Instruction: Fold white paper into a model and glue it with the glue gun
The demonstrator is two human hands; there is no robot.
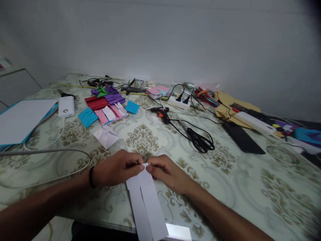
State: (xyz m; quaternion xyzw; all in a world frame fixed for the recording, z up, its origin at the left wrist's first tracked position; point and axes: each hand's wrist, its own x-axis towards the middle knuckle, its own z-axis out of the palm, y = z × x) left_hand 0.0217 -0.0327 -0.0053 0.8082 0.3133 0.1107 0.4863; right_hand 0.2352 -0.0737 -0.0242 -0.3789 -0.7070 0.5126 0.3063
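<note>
A folded white paper strip (152, 214) with a slit-like seam down its middle lies slanted over the table's near edge. At its far end my left hand (117, 169) pinches the paper between thumb and curled fingers. My right hand (168, 172) grips the same end, its thumb almost meeting the left one. A dark band circles the left wrist. Just beyond the left hand rests a small creased white paper piece (106, 136).
Folded coloured papers (110, 112), a glue gun (162, 113) with coiled cable (200, 139), and a power strip (179, 102) lie farther back. A power bank (66, 106) and paper stack (22, 117) are left. A black phone-like slab (242, 137) is right.
</note>
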